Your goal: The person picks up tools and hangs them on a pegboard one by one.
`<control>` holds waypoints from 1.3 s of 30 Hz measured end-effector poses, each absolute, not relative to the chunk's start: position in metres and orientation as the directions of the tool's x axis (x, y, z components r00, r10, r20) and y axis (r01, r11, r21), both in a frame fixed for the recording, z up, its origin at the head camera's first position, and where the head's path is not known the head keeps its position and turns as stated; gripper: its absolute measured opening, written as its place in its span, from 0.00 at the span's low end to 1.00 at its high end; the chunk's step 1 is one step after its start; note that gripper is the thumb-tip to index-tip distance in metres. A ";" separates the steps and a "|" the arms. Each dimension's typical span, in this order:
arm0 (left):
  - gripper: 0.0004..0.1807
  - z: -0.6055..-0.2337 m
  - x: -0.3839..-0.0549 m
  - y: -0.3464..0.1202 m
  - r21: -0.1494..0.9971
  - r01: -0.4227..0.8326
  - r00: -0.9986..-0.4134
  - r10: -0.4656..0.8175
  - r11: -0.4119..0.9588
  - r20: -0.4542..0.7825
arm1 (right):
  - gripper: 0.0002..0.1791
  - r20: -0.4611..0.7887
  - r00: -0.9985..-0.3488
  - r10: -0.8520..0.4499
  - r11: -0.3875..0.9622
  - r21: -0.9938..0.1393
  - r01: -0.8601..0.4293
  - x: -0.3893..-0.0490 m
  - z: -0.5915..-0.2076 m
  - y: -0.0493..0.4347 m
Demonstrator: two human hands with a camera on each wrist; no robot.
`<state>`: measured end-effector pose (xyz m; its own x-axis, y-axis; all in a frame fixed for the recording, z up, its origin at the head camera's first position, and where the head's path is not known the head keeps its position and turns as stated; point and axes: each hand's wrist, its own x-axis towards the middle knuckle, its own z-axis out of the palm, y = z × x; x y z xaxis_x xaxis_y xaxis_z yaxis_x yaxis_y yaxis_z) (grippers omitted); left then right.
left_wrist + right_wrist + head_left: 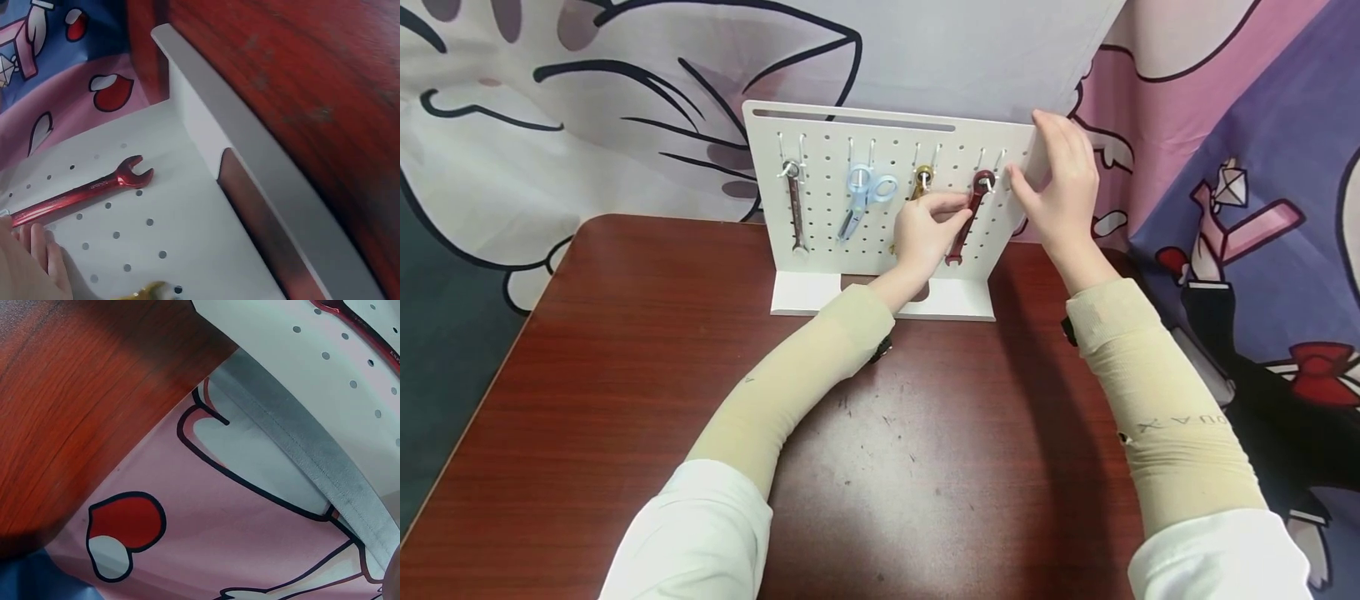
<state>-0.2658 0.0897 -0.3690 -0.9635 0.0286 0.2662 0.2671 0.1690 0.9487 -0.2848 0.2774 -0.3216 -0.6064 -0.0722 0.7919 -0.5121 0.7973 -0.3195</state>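
A white pegboard (880, 137) stands upright on the table. My left hand (919, 237) reaches across its front and pinches a red wrench (976, 212) between thumb and fingers. The wrench's upper ring sits at a hook; its open end points down, plain in the left wrist view. With the thumb on the front face and fingers at the upper right edge, my right hand (1063, 183) holds the pegboard. A gold wrench (923, 175) hangs beside it, mostly hidden by my left hand. Further left hang light blue scissors (859, 200) and a silver wrench (795, 208).
The board's white foot (951, 310) rests on the brown wooden table (647, 375). Behind the table hangs a printed cartoon cloth (955, 50), close to the board's back. Metal hooks (852, 152) stick out from the board's front.
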 end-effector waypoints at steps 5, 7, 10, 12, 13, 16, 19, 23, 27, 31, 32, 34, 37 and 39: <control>0.12 -0.376 -0.262 0.079 0.944 0.290 -0.957 0.062 0.159 0.284 | 0.31 0.787 -0.612 -0.078 0.800 -0.317 -0.509 -0.287 -0.321 0.277; 0.13 -0.379 -0.260 0.073 0.936 0.312 -0.949 0.096 0.163 0.299 | 0.32 0.785 -0.614 -0.080 0.800 -0.317 -0.510 -0.288 -0.320 0.276; 0.14 -0.383 -0.259 0.062 0.918 0.349 -0.933 0.156 0.189 0.323 | 0.32 0.783 -0.616 -0.087 0.800 -0.314 -0.512 -0.289 -0.319 0.276; 0.14 -0.385 -0.257 0.053 0.906 0.372 -0.921 0.196 0.200 0.335 | 0.32 0.781 -0.617 -0.093 0.801 -0.310 -0.513 -0.289 -0.319 0.275; 0.14 -0.387 -0.256 0.048 0.900 0.385 -0.915 0.214 0.202 0.343 | 0.32 0.779 -0.620 -0.096 0.802 -0.308 -0.511 -0.289 -0.319 0.274; 0.14 -0.391 -0.253 0.032 0.879 0.428 -0.892 0.254 0.209 0.374 | 0.32 0.773 -0.625 -0.107 0.812 -0.295 -0.503 -0.288 -0.320 0.272; 0.15 -0.396 -0.248 0.012 0.851 0.476 -0.867 0.283 0.223 0.411 | 0.33 0.772 -0.624 -0.122 0.827 -0.268 -0.494 -0.285 -0.321 0.270; 0.18 -0.401 -0.241 -0.017 0.792 0.556 -0.819 0.327 0.251 0.471 | 0.34 0.780 -0.610 -0.137 0.846 -0.229 -0.482 -0.279 -0.322 0.268; 0.22 -0.404 -0.233 -0.049 0.720 0.627 -0.770 0.372 0.296 0.518 | 0.34 0.794 -0.588 -0.156 0.849 -0.196 -0.490 -0.268 -0.327 0.267; 0.26 -0.405 -0.223 -0.085 0.646 0.648 -0.761 0.389 0.404 0.520 | 0.33 0.807 -0.561 -0.184 0.843 -0.164 -0.513 -0.252 -0.338 0.262; 0.27 -0.405 -0.220 -0.094 0.629 0.648 -0.761 0.392 0.430 0.516 | 0.33 0.808 -0.557 -0.194 0.844 -0.152 -0.514 -0.247 -0.342 0.261; 0.29 -0.405 -0.214 -0.111 0.591 0.645 -0.764 0.402 0.484 0.505 | 0.33 0.806 -0.553 -0.211 0.848 -0.131 -0.514 -0.237 -0.350 0.259; 0.32 -0.406 -0.208 -0.134 0.522 0.654 -0.756 0.434 0.548 0.491 | 0.33 0.795 -0.560 -0.233 0.863 -0.096 -0.496 -0.221 -0.362 0.257; 0.35 -0.407 -0.205 -0.148 0.468 0.663 -0.745 0.459 0.584 0.484 | 0.34 0.783 -0.573 -0.240 0.871 -0.087 -0.484 -0.210 -0.369 0.256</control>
<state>-0.2046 -0.1479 -0.4075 -0.7452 0.4590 0.4836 0.6634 0.5836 0.4683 -0.2096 0.2559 -0.3693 -0.5734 -0.2402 0.7833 -0.4840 0.8707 -0.0873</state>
